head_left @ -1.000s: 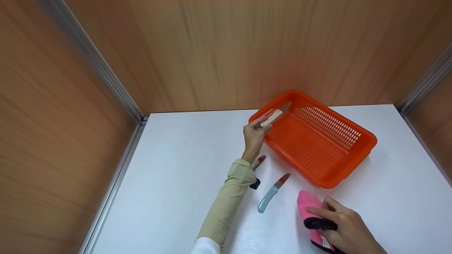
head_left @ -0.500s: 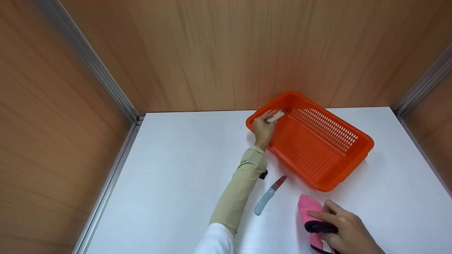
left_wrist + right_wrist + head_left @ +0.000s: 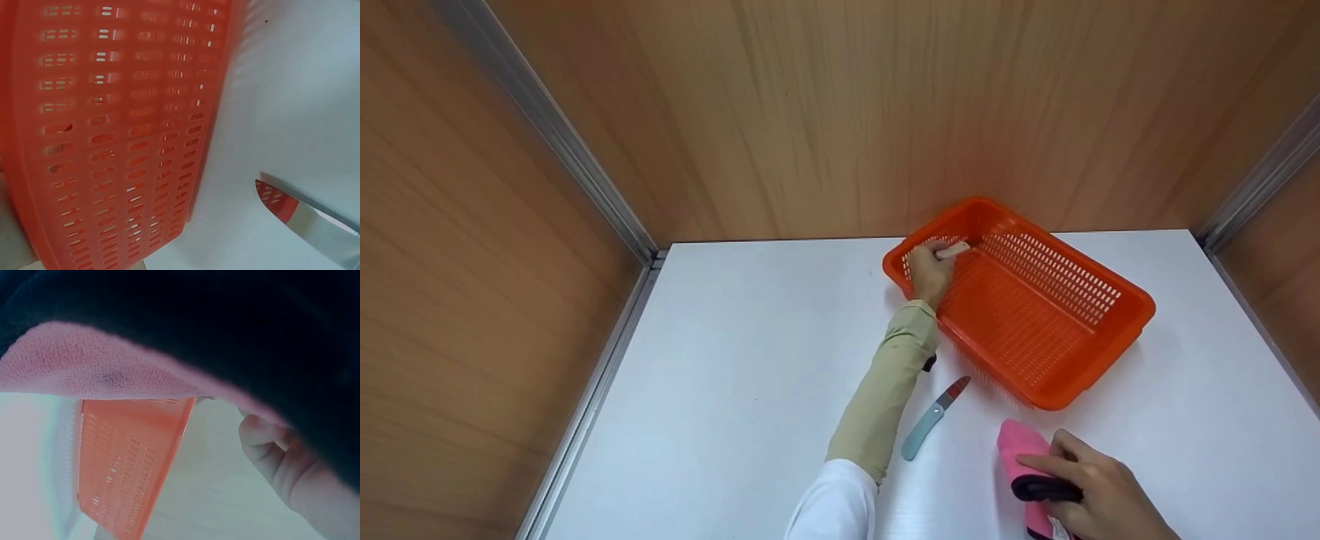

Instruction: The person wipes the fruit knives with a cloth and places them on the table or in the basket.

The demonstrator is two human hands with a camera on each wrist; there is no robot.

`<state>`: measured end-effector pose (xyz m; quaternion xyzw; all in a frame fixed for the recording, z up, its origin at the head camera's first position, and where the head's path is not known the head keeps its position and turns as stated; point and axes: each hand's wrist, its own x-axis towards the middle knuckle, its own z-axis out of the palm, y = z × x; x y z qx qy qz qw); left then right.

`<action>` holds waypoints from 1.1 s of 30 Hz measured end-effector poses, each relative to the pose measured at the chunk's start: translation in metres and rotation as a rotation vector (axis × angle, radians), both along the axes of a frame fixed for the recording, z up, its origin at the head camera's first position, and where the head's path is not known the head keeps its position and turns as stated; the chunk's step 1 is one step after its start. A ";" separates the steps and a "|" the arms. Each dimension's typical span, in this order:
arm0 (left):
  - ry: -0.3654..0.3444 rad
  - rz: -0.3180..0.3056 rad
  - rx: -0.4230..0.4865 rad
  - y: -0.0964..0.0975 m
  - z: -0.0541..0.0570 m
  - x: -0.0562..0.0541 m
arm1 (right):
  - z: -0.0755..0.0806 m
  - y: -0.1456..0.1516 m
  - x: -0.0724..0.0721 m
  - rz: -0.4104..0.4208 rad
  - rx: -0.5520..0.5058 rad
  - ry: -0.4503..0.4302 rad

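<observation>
My left hand (image 3: 928,276) reaches over the near left rim of an orange plastic basket (image 3: 1020,322) and grips a knife by its cream handle (image 3: 956,250). The blade, down inside the basket, hardly shows. On the table in front lies a knife with a pale blue handle (image 3: 922,433). Beside my left sleeve a small black piece (image 3: 930,363) peeks out, the rest covered by the arm. My right hand (image 3: 1102,487) holds a folded pink cloth (image 3: 1024,450) with black trim at the front right; its terry surface (image 3: 101,365) spans the right wrist view.
Wooden panels (image 3: 840,112) rise behind the white table (image 3: 750,360) and on both sides, joined by metal corner posts. The basket's slotted wall (image 3: 140,129) fills much of the left wrist view, with a knife blade (image 3: 287,211) on the table beside it.
My left hand has carried the cream-handled knife forward and down into the basket, and its blade has dropped from sight. The left sleeve now covers more of another knife. My right hand hardly moves.
</observation>
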<state>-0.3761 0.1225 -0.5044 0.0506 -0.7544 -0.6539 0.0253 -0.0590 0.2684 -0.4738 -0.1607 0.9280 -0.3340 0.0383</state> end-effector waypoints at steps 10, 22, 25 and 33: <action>-0.040 -0.037 -0.244 0.006 -0.005 -0.007 | -0.001 -0.001 0.002 -0.026 0.016 -0.013; -0.064 -0.074 -0.521 0.008 -0.005 -0.003 | 0.001 0.007 0.002 -0.076 0.057 -0.027; -0.048 -0.079 -0.563 0.009 -0.005 -0.004 | 0.002 0.008 0.001 -0.081 0.062 -0.038; -0.043 -0.079 -0.607 0.010 -0.002 -0.008 | 0.002 0.010 0.003 -0.065 0.058 0.022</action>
